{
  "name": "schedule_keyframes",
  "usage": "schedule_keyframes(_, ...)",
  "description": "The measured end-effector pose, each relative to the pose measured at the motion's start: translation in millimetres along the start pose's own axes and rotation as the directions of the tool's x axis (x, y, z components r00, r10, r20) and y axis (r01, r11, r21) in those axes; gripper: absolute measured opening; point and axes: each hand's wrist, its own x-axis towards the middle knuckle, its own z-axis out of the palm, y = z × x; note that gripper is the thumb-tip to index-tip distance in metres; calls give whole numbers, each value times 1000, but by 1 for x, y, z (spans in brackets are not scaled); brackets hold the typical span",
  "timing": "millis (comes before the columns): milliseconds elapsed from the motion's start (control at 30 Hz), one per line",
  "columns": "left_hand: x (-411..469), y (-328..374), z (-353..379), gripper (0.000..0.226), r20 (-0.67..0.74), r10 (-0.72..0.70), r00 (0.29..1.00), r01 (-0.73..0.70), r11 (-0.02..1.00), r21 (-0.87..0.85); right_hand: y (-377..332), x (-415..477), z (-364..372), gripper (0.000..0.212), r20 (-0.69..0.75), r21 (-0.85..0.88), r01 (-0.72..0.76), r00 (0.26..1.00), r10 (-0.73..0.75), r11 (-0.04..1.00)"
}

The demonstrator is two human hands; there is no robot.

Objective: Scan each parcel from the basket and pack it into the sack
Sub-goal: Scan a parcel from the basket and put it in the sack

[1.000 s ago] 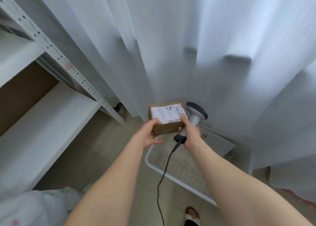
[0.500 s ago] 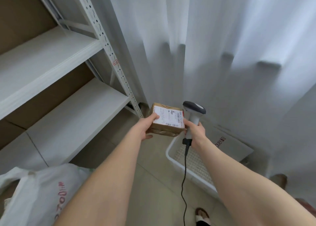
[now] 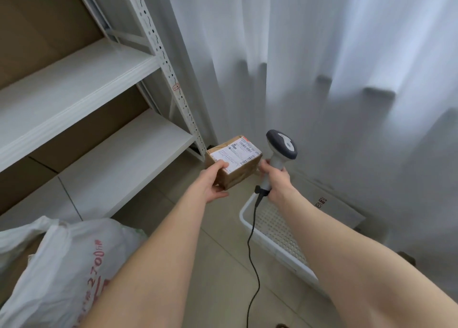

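My left hand (image 3: 213, 182) grips a small brown cardboard parcel (image 3: 238, 171) with a white shipping label on top, held in the air at mid-frame. My right hand (image 3: 277, 182) grips the handle of a grey and white barcode scanner (image 3: 281, 145), whose head sits just right of the parcel; a black cable (image 3: 251, 248) hangs from it. The white perforated basket (image 3: 277, 228) sits on the floor below the right hand. The white sack (image 3: 64, 265) with red print lies at the bottom left, its mouth partly visible.
A white metal shelf rack (image 3: 104, 84) fills the left side, with a perforated upright post (image 3: 164, 62). White curtains (image 3: 322, 67) hang behind. A flat white parcel (image 3: 332, 203) lies beyond the basket. Tiled floor (image 3: 223, 253) lies between sack and basket.
The view has swung left, bringing the shelves and the sack further into frame. The left hand has turned the parcel and moved it left, away from the scanner head; the right hand still holds the scanner.
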Motion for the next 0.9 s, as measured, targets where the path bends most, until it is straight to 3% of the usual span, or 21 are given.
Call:
schedule_keyframes(267, -10, 7, 10, 45, -39, 67, 997, -72, 987, -143, -21, -4, 14, 17, 124, 168, -61, 991, 40, 984)
schedule_keyframes(400, -17, 11, 0, 67, -37, 93, 995, -99, 976, -195, -17, -7, 29, 16, 195, 147, -101, 978, 72, 984)
schedule_keyframes(533, -25, 14, -22, 69, -35, 96, 995, -100, 985, -139, -10, -21, 50, 37, 223, 154, -116, 971, 80, 981)
schedule_keyframes(767, -39, 38, -72, 44, -92, 41, 995, -34, 997, 73, -9, -49, 80, 38, 254, 22, -53, 966, 46, 998)
schedule_keyframes(900, -41, 50, -88, 37, -20, 106, 994, -106, 994, 17, -14, -63, 98, 25, 179, -132, 100, 981, -76, 986)
